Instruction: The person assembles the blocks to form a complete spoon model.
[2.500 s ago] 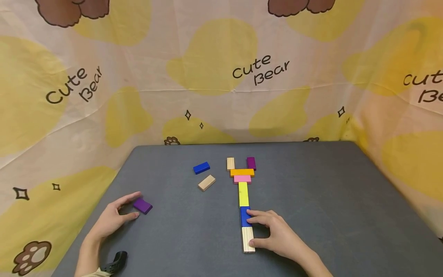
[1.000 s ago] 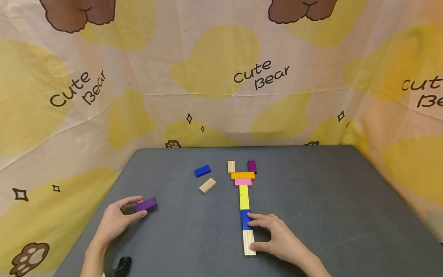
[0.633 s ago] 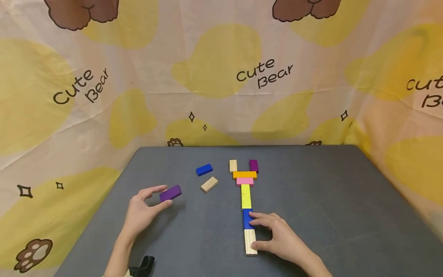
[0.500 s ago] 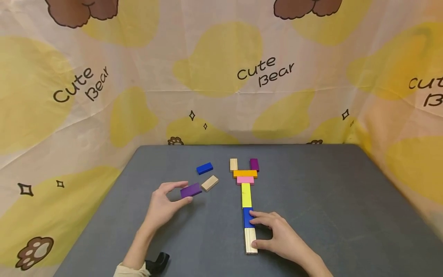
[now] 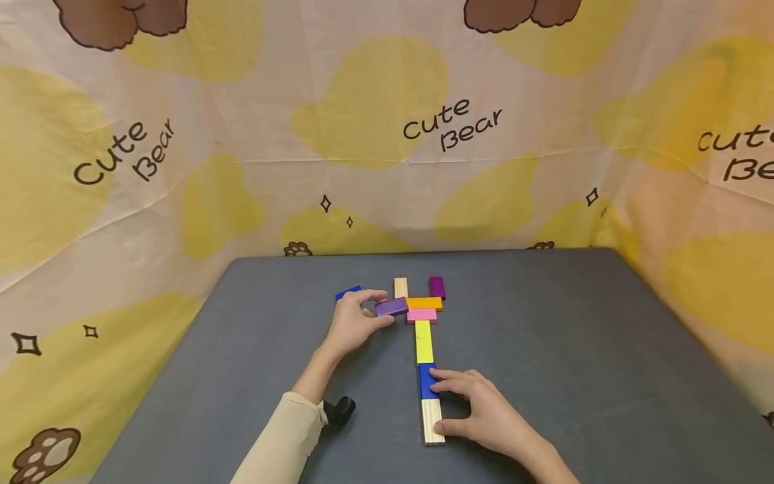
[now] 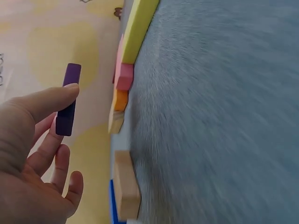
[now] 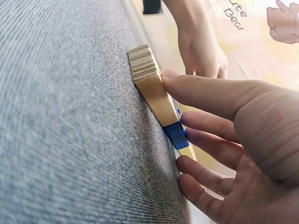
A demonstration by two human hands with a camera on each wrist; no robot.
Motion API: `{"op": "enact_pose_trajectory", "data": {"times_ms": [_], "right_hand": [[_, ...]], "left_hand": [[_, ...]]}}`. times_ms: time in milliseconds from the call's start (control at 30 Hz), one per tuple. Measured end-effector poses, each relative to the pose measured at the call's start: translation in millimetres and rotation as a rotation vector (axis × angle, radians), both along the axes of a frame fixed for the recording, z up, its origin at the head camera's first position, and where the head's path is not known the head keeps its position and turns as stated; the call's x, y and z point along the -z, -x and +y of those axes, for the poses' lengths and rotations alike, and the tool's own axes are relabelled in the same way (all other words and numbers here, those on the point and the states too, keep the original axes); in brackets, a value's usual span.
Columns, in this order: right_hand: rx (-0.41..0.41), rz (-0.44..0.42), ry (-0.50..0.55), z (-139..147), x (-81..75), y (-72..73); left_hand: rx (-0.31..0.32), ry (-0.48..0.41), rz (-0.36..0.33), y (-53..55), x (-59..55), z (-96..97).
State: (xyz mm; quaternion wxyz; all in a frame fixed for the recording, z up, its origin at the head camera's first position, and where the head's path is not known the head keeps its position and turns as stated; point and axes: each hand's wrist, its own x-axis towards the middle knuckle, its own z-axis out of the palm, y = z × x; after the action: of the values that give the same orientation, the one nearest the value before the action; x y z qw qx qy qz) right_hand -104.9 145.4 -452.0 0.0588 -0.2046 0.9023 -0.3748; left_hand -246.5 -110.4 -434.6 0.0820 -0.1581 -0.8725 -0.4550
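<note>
My left hand (image 5: 349,324) pinches a purple wooden block (image 5: 392,307) between thumb and fingers, above the table near the far end of a line of blocks. In the left wrist view this purple block (image 6: 70,100) is held clear of the surface. My right hand (image 5: 484,411) rests at the near end of the line. Its thumb touches the plain wooden block (image 5: 432,427), and its fingertips touch the blue block (image 5: 426,384). Beyond lie a yellow block (image 5: 424,341), a pink block (image 5: 421,315) and an orange block (image 5: 426,304), the last two crosswise.
Past the orange block lie another plain block (image 5: 401,288) and a dark purple block (image 5: 437,288). A loose blue block (image 5: 346,294) is partly behind my left hand. Another loose plain block (image 6: 126,186) lies beside it. A printed cloth (image 5: 375,101) hangs behind the grey table (image 5: 574,349).
My left hand has taken hold of the purple block at the left, lifted it and carried it right and away to the line's far end. My right hand has stayed in place.
</note>
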Motion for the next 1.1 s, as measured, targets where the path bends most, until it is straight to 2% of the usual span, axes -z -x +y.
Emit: {"op": "enact_pose_trajectory", "data": {"times_ms": [200, 467, 600, 767, 1000, 1100], "right_hand": [[-0.013, -0.004, 0.007, -0.8, -0.4, 0.0], [0.003, -0.006, 0.011, 0.1, -0.6, -0.8], [-0.006, -0.023, 0.007, -0.1, -1.7, 0.6], [-0.012, -0.015, 0.007, 0.7, -2.8, 0.2], [-0.013, 0.004, 0.011, 1.1, -0.7, -0.3], [-0.014, -0.002, 0.011, 0.9, -0.6, 0.4]], "left_hand": [[-0.034, 0.032, -0.061, 22.4, 3.2, 22.1], [-0.006, 0.056, -0.073, 49.3, 8.7, 44.6], [-0.035, 0.062, -0.114, 55.8, 12.1, 48.7], [-0.046, 0.040, -0.112, 61.7, 14.9, 55.9], [-0.082, 0.033, -0.091, 62.7, 20.3, 66.1], [-0.071, 0.029, -0.100, 62.3, 19.9, 69.4]]}}
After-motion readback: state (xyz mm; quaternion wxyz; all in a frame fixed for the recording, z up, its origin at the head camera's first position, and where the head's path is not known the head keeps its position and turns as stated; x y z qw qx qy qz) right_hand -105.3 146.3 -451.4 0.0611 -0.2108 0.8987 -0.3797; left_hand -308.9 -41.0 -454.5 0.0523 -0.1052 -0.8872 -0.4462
